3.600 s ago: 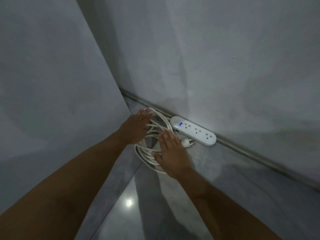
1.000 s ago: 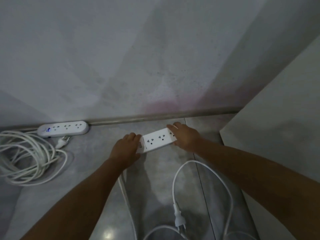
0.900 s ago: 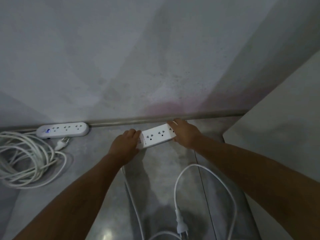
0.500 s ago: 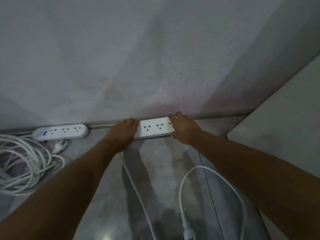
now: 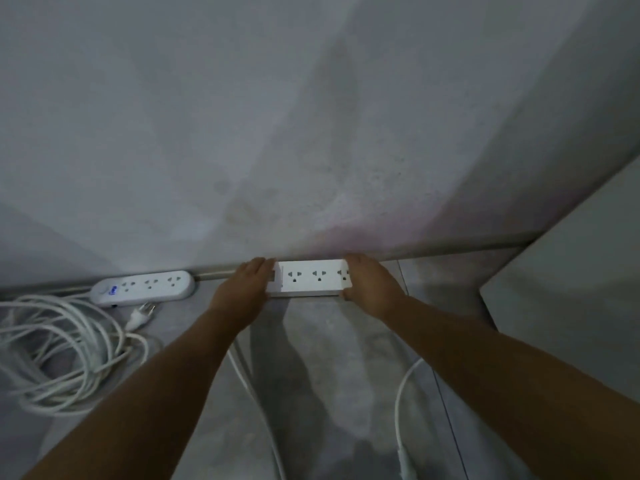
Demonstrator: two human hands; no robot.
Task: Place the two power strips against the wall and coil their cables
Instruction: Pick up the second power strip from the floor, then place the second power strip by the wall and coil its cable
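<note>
Grey concrete floor [image 5: 311,358], stained grey wall [image 5: 277,133], skirting strip [image 5: 450,245] along base. My left hand [image 5: 242,289] and right hand [image 5: 370,285] clamp ends of square power strip [image 5: 310,278] against skirting. Rounded power strip [image 5: 145,287] left, coiled cable [image 5: 59,351] beside; loose cable [image 5: 401,393] near my right arm

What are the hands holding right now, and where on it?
Both hold the square-ended power strip at the wall base: left hand on its left end, right hand on its right end.
</note>
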